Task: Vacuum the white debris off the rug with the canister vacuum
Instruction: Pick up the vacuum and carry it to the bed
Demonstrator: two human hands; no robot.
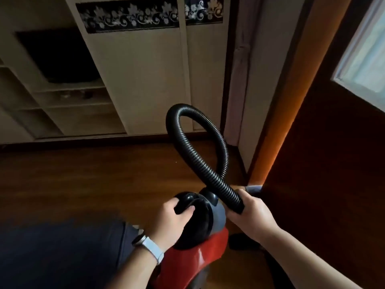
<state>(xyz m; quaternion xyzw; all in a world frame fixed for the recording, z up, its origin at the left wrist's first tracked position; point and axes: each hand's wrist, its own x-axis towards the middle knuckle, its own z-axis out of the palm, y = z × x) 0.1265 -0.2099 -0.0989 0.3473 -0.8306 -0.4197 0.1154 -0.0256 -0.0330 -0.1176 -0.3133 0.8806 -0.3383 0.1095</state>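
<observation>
A red canister vacuum (pixel 195 255) with a grey and black front end is being held low in the middle of the view, above a brown wooden floor (pixel 87 180). Its black curved carrying handle (pixel 185 202) is being gripped by the left hand (pixel 173 221), the fingers being wrapped tightly around the bar; a white-strapped watch (pixel 149 246) is being worn on that wrist. The end of a black ribbed flexible hose (pixel 200 151) is being clasped by the right hand (pixel 253 211), fingers closed around it just beside the vacuum's front. From there the hose is being looped upward and back down to the vacuum's front. A dark blue rug (pixel 54 251) is lying at lower left, just beside the vacuum; a few white bits (pixel 136 227) are showing at its edge near the left wrist. A cream cabinet (pixel 137 76) is standing behind.
</observation>
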